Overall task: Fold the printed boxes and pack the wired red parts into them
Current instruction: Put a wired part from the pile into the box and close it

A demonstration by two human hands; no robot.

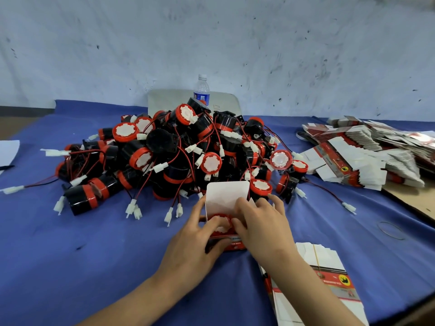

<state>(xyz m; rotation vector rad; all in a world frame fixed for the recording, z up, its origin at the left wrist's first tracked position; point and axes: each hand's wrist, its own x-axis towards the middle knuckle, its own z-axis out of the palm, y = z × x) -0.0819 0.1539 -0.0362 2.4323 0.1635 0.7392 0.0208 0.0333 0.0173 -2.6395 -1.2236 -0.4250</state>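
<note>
L hand (200, 236) gripping printed box (227, 198) on blue cloth (94, 243), flap up. R hand (263, 222) w/ fingers curled round red part (220, 218) inside box, just in front of big pile (176, 149) of parts.

Pale blue-grey plaster wall (211, 31) runs across the back, dirty, with dark scuffs and specks all over. Dark skirting strip (26, 111) at its foot on the far left, brown floor (16, 124) just below. Table under a wrinkled deep-blue cloth (82, 243) fills most of the view. Bare tan board surface (419, 201) shows at the right edge beside the cloth. Pale grey rounded flat panel (169, 100) stands against the wall; a clear plastic water bottle with blue label (202, 90) is upright before it. Light is even and soft.
</note>
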